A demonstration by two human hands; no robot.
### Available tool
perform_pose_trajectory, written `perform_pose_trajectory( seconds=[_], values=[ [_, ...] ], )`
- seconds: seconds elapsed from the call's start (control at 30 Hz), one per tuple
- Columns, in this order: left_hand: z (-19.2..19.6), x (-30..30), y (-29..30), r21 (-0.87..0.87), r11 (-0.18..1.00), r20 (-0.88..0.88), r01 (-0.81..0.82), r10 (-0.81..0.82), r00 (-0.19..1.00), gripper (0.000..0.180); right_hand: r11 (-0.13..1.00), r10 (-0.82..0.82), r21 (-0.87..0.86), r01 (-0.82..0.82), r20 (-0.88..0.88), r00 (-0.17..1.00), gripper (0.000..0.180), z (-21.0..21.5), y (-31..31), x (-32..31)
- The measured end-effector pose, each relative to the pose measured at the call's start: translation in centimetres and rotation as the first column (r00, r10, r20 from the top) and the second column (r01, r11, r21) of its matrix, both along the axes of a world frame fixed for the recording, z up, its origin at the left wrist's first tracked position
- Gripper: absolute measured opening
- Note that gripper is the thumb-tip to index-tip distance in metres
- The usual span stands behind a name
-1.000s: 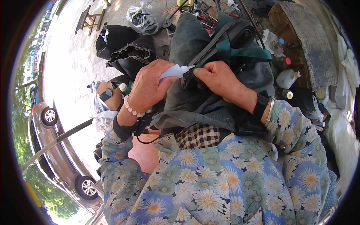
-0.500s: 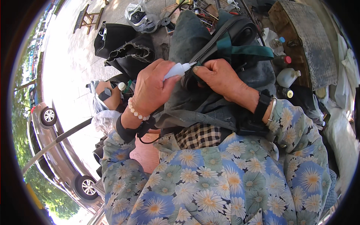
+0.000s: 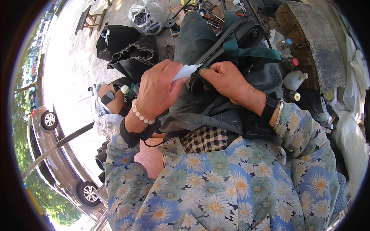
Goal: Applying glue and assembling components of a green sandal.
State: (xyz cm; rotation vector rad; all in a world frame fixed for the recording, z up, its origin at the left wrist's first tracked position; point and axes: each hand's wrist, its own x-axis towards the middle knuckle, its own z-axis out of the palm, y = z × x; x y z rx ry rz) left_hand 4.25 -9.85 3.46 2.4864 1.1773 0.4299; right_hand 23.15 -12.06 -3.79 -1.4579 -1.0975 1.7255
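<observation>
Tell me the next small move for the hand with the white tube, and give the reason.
Probably a gentle squeeze while drawing the tip along the zipper. The left hand holds the small white tube with its tip right at the black zipper edge of the dark bag, and the right hand pinches that edge just beside the tip, holding it steady.

We see a clear plastic bag [image 3: 147, 16] knotted at the top edge. At right stand a white bottle [image 3: 294, 80] and a red-capped bottle [image 3: 290, 62], close together.
</observation>
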Motion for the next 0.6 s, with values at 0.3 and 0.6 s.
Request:
perform_pose_trajectory(
  seconds=[0.3, 0.6],
  values=[
    [0.4, -0.6, -1.0, -0.091, 0.995, -0.003, -0.045, 0.045, 0.999, 0.026, 0.999, -0.002, 0.032, 0.002, -0.018, 1.0, 0.033, 0.1, 0.0, 0.0],
    [0.7, -0.4, -1.7, -0.139, 0.985, -0.013, -0.103, 0.102, 0.995, 0.024, 0.999, 0.026, -0.041, -0.028, -0.056, 0.998, 0.03, 0.7, 0.2, 0.1]
  ],
)
